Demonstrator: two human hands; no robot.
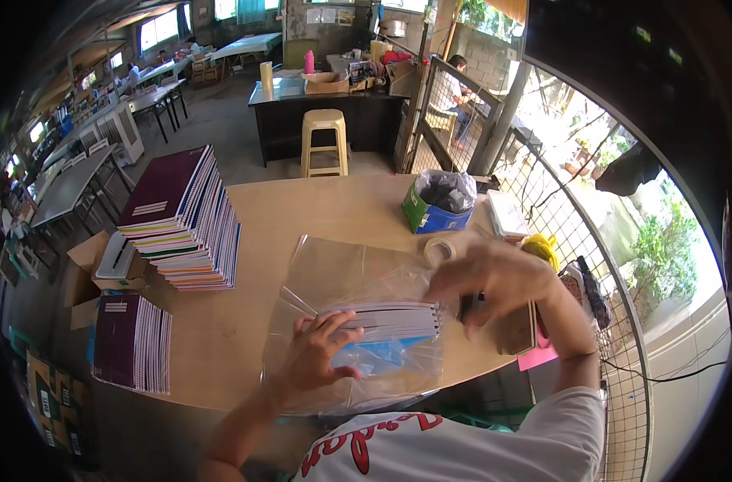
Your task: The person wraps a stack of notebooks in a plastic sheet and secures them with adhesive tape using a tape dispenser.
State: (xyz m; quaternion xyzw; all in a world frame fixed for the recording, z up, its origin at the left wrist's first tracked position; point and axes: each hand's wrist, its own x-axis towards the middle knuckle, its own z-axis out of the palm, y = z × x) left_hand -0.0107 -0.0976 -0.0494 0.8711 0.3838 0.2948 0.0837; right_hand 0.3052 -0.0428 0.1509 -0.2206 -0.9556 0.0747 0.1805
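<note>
A small stack of notebooks (382, 322) lies edge-up to me on a clear plastic sheet (326, 261), with part of the film over it. Blue shows through the plastic just below the stack. My left hand (322, 353) rests on the stack's left end with its fingers spread, pressing the film. My right hand (498, 277) is raised over the table to the right of the stack, smeared by motion; whether its fingers hold anything is not clear. Just beyond it, a roll of tape (439, 252) lies on the wooden table (302, 201).
A tall pile of notebooks (181, 217) stands at the left, with a shorter wrapped-looking pile (131, 345) nearer me. A box lined with a grey bag (442, 201), a white case (507, 215) and a yellow bundle (541, 251) line the right side by a wire mesh fence (607, 281).
</note>
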